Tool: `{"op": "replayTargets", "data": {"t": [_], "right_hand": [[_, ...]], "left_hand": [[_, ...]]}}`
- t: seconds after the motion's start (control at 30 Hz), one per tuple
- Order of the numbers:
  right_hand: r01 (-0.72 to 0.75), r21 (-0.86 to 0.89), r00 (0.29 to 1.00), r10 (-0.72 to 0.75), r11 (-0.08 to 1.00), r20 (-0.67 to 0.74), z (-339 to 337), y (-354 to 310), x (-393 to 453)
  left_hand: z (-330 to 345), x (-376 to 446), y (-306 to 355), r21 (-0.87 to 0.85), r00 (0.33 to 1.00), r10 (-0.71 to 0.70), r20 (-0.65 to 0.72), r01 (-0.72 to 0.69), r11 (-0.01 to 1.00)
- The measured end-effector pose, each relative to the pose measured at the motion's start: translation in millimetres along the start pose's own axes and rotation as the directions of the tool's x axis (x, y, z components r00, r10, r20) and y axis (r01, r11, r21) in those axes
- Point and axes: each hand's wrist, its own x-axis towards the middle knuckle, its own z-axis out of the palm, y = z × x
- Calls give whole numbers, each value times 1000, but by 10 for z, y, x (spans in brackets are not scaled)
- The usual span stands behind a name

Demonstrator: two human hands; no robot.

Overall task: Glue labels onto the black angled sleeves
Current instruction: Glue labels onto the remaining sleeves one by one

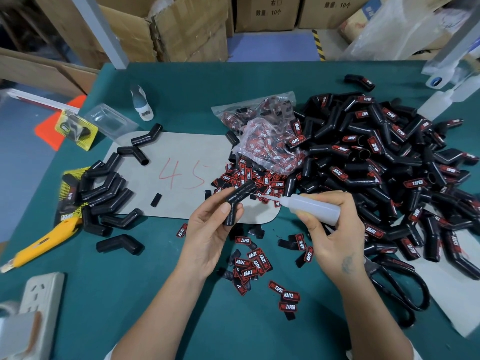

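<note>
My left hand holds a bare black angled sleeve between thumb and fingers above the table's middle. My right hand grips a translucent glue bottle, and its thin needle tip touches the sleeve's upper arm. Loose red-and-black labels lie scattered under and between my hands, and more are heaped just beyond the sleeve. Several unlabelled sleeves lie in a group at the left. A big pile of labelled sleeves fills the right side.
A grey mat marked "45" lies on the green table. Plastic bags of labels sit behind. A yellow utility knife and a power strip are at the left, black scissors at the right, spare bottles at the far right, cardboard boxes behind.
</note>
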Motion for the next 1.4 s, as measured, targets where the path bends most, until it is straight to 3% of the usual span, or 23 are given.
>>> {"op": "replayTargets", "data": {"t": [0.83, 1.4], "right_hand": [[-5, 9, 999, 6, 1000, -41, -4, -5, -4], [21, 11, 999, -21, 1000, 47, 30, -18, -33]], "left_hand": [[-40, 21, -39, 31, 998, 52, 30, -53, 998], [-61, 23, -68, 70, 995, 94, 16, -95, 993]]}}
